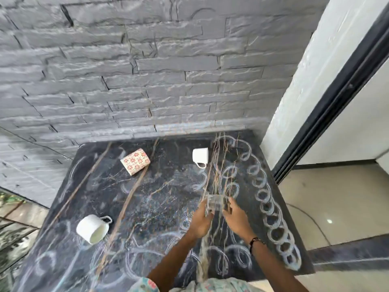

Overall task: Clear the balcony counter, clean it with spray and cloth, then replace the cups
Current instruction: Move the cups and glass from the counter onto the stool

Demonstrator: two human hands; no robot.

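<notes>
The dark marble counter [160, 199] carries many whitish ring marks. On it a white cup [92, 228] lies on its side at the front left. A red-and-white patterned cup [135, 161] lies tipped over near the back, and a white mug [200, 155] stands upside down at the back right. My left hand [202, 222] and my right hand [235, 218] meet over the counter's right half. Between their fingertips they hold a small clear glass [214, 202], which is blurred.
A grey stone wall [147, 70] rises right behind the counter. A white pillar [299, 91] and a black door frame [336, 106] stand to the right, with tiled floor [336, 207] below. Greenery [10, 228] shows past the counter's left edge.
</notes>
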